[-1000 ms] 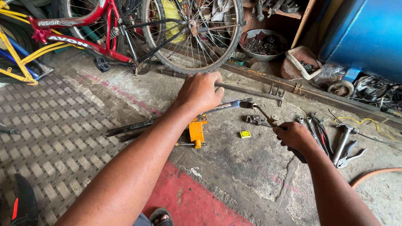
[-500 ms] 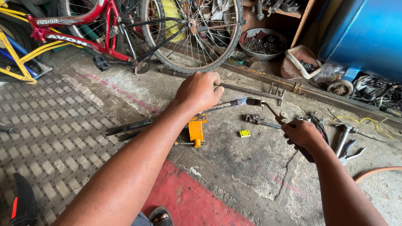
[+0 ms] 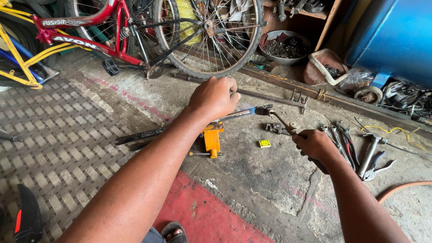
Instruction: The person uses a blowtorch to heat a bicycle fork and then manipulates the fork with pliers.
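Note:
My left hand [image 3: 215, 96] is closed in a fist over a long metal rod [image 3: 238, 114] that lies on the concrete floor and passes through a small orange clamp [image 3: 212, 138]. The rod's dark far part [image 3: 139, 135] runs out to the left. My right hand [image 3: 315, 145] is shut on the handle of a wrench [image 3: 281, 120], whose head sits just beside the rod's blue-tinted right end [image 3: 263, 109].
A red bicycle [image 3: 90, 20] and its wheel [image 3: 211, 40] stand behind, beside a yellow frame [image 3: 20, 63]. Loose pliers and spanners [image 3: 355, 144] lie at the right, with a small yellow box [image 3: 264, 143], a metal bowl of parts [image 3: 284, 45], a blue drum [image 3: 396, 36] and an orange hose [image 3: 402, 186].
My right hand shifted the wrench slightly right, then back towards the rod's end. My left hand has stayed on the rod.

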